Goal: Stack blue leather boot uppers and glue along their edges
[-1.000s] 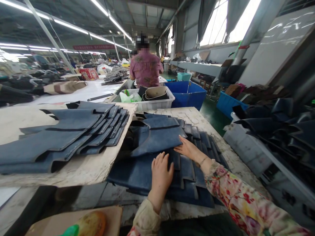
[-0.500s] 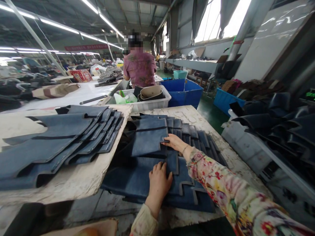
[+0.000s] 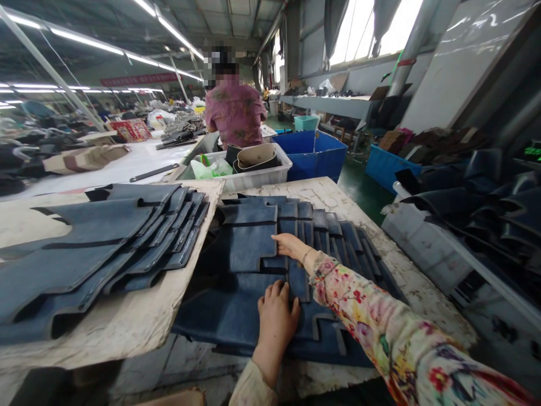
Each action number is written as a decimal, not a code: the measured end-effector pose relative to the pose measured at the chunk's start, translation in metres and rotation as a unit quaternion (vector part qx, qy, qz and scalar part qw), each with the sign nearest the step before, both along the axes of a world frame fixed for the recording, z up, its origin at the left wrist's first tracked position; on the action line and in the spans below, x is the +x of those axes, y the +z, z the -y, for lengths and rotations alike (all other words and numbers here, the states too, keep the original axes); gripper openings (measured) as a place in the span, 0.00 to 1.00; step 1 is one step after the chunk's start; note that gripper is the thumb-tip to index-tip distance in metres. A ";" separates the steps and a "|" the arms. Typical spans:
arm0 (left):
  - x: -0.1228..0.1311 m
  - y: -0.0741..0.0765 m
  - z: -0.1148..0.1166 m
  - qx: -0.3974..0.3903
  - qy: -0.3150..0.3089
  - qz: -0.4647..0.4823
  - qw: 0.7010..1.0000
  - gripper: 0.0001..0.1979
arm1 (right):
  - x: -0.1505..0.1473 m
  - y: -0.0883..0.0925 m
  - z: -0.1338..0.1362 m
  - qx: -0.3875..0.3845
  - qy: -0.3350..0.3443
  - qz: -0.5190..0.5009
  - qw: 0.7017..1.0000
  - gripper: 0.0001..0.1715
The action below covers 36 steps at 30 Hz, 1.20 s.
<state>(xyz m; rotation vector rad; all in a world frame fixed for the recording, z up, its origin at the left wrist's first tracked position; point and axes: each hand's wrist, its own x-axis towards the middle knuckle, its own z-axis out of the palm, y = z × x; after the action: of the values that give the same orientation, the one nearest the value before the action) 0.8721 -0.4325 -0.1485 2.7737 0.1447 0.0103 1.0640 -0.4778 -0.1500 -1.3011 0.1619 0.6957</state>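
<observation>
Overlapping dark blue leather-like panels with grey edges lie fanned out in front of me. Resting on the lower part of the topmost one, my left hand has its fingers slightly spread. My right hand pinches the right edge of this panel between thumb and fingers, above and to the right of my left hand. A black strip runs across the panel's upper part. To the left, a second set of similar blue panels is laid in staggered layers.
A pale worn board carries the left panels. Beyond the table stand a white bin and a blue bin, with a person in a pink top behind. At right, a grey bin holds more dark pieces.
The pinched edge has gone from lifted and bent to lying flatter, and my right hand has shifted slightly left with it. My left hand stays on the panel.
</observation>
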 end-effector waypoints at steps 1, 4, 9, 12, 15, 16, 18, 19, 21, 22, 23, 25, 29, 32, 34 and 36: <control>0.000 0.000 0.000 -0.001 0.000 0.001 1.000 0.20 | 0.005 0.001 0.000 -0.006 -0.006 0.013 1.000 0.05; -0.001 -0.002 0.001 0.001 0.004 0.001 1.000 0.20 | 0.022 0.004 -0.009 -0.034 -0.038 0.054 0.997 0.08; -0.001 -0.004 0.002 -0.005 0.005 -0.001 1.000 0.19 | 0.039 -0.001 -0.037 -0.128 -0.106 0.114 0.980 0.10; -0.001 -0.004 0.002 -0.015 0.007 -0.004 1.000 0.19 | 0.047 -0.007 -0.038 -0.182 -0.161 0.148 0.959 0.10; -0.002 -0.004 0.002 -0.027 0.006 -0.002 1.000 0.20 | 0.053 -0.013 -0.024 -0.211 -0.209 0.167 0.940 0.09; -0.002 -0.004 0.002 -0.031 0.007 -0.001 1.000 0.20 | 0.054 -0.015 -0.019 -0.216 -0.221 0.170 0.936 0.08; -0.003 -0.004 0.001 -0.035 0.007 0.000 0.999 0.20 | 0.051 -0.019 -0.011 -0.219 -0.240 0.174 0.930 0.09; -0.003 -0.004 0.001 -0.037 0.008 0.001 0.999 0.20 | 0.049 -0.020 -0.009 -0.217 -0.246 0.175 0.928 0.10; -0.004 -0.005 0.001 -0.040 0.007 0.003 0.999 0.20 | 0.041 -0.022 -0.010 -0.206 -0.243 0.174 0.932 0.11; -0.004 -0.006 0.001 -0.041 0.007 0.005 0.999 0.20 | 0.038 -0.022 -0.012 -0.195 -0.231 0.172 0.937 0.11; -0.004 -0.006 0.001 -0.041 0.007 0.007 0.999 0.20 | 0.035 -0.022 -0.014 -0.181 -0.211 0.169 0.946 0.11; -0.004 -0.007 0.001 -0.041 0.005 0.012 0.999 0.20 | 0.032 -0.017 -0.020 -0.150 -0.157 0.160 0.963 0.10; -0.004 -0.009 0.001 -0.033 0.006 0.018 0.999 0.19 | 0.048 0.000 -0.027 -0.120 -0.081 0.157 0.977 0.13; -0.004 -0.010 0.001 -0.031 0.009 0.021 0.999 0.19 | 0.066 0.014 -0.032 -0.144 -0.072 0.183 0.970 0.10; -0.004 -0.010 0.001 -0.035 0.011 0.018 0.999 0.19 | 0.073 0.025 -0.039 -0.166 -0.079 0.219 0.958 0.05; -0.004 -0.011 0.001 -0.041 0.013 0.017 0.999 0.20 | 0.076 0.035 -0.047 -0.177 -0.088 0.269 0.943 0.03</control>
<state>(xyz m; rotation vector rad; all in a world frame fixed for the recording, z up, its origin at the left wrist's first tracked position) 0.8685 -0.4333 -0.1592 2.6889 0.1677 0.0554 1.1404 -0.4307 -0.1153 -1.7524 -0.0475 0.1409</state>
